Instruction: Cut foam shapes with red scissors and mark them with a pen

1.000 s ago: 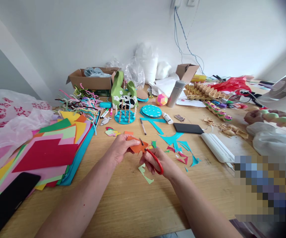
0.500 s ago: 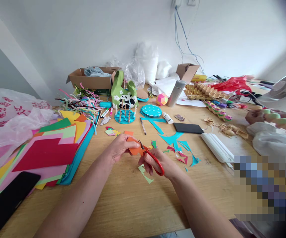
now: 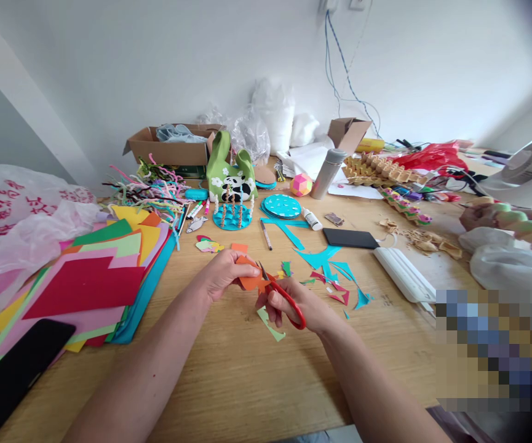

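A black smartphone [image 3: 26, 369] lay at the near left of the wooden table [image 3: 247, 387], overlapping a loose stack of coloured paper [image 3: 81, 289] with a red sheet uppermost. Nearer the middle, a pale green paper scrap [image 3: 270, 326] rested on the wood just below the hands.

The person's right hand [image 3: 297, 301] was wrapped around the red-handled scissors [image 3: 293, 301], the fingers curled at the handle loops. The narrow blades pointed up and to the left, slightly parted, at the right side of the orange paper [image 3: 248, 282]. The left hand [image 3: 222, 277] pinched that paper between thumb and fingers, holding it above the table at the centre of the view.

To the right of the hands lay red paper scraps [image 3: 340, 296] and larger turquoise offcuts [image 3: 323, 258], with a long white case [image 3: 404, 275] beyond them and a black rectangular device [image 3: 350, 238] touching or close to its far end. Another person's hand [image 3: 472, 218] held a strip of pale green cups [image 3: 524, 229] at the far right.

Farther back were a pen [image 3: 266, 236], a white squeeze bottle [image 3: 312, 219], speckled blue discs [image 3: 281, 207] and a blue round base [image 3: 232, 218] with twisted uprights. Behind these stood a green panda bag [image 3: 233, 175] and a grey bottle [image 3: 327, 175], with an open cardboard box [image 3: 168, 152] near the wall.
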Demonstrator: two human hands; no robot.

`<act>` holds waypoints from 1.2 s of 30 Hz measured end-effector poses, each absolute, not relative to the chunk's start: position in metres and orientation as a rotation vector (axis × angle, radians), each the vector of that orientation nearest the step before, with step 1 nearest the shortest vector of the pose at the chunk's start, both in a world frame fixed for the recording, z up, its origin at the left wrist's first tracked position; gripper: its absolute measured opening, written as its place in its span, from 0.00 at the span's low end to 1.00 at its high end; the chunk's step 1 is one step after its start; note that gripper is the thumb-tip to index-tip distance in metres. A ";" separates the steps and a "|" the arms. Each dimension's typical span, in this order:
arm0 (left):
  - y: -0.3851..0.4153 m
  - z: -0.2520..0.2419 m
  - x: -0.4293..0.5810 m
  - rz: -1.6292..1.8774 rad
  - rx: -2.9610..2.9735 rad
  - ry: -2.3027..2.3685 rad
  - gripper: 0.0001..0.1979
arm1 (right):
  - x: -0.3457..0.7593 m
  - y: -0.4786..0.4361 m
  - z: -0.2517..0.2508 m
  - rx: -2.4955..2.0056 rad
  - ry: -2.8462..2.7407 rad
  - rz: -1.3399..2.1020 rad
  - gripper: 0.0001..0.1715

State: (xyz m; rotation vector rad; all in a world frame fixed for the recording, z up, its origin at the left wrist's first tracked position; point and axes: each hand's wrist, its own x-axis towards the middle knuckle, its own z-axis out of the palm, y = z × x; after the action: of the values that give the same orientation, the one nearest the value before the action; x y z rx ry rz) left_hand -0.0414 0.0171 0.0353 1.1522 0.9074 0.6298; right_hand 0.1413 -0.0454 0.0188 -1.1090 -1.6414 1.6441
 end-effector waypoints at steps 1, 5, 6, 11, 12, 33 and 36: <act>0.017 0.035 -0.041 0.629 1.152 0.908 0.11 | 0.141 -0.045 0.019 -1.115 -1.639 1.645 0.42; 0.017 0.036 -0.041 0.630 1.140 0.920 0.11 | 0.140 -0.046 0.021 -1.167 -1.641 1.629 0.42; 0.017 0.036 -0.041 0.631 1.137 0.924 0.11 | 0.140 -0.046 0.022 -1.180 -1.641 1.621 0.43; 0.017 0.037 -0.041 0.643 1.132 0.920 0.12 | 0.139 -0.046 0.022 -1.202 -1.641 1.576 0.42; 0.017 0.036 -0.041 0.643 1.131 0.910 0.12 | 0.138 -0.046 0.022 -1.201 -1.640 1.569 0.42; 0.014 0.032 -0.033 0.761 1.111 0.905 0.11 | 0.136 -0.046 0.025 -1.270 -1.531 1.549 0.34; 0.014 0.033 -0.033 0.757 1.129 0.904 0.11 | 0.137 -0.046 0.023 -1.250 -1.543 1.561 0.34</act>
State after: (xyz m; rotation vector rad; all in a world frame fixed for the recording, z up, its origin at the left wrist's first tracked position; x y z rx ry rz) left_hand -0.0329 0.0141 0.0331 1.1286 0.9043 0.7569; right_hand 0.1371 -0.0455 0.0232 -1.2498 -1.5432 1.5614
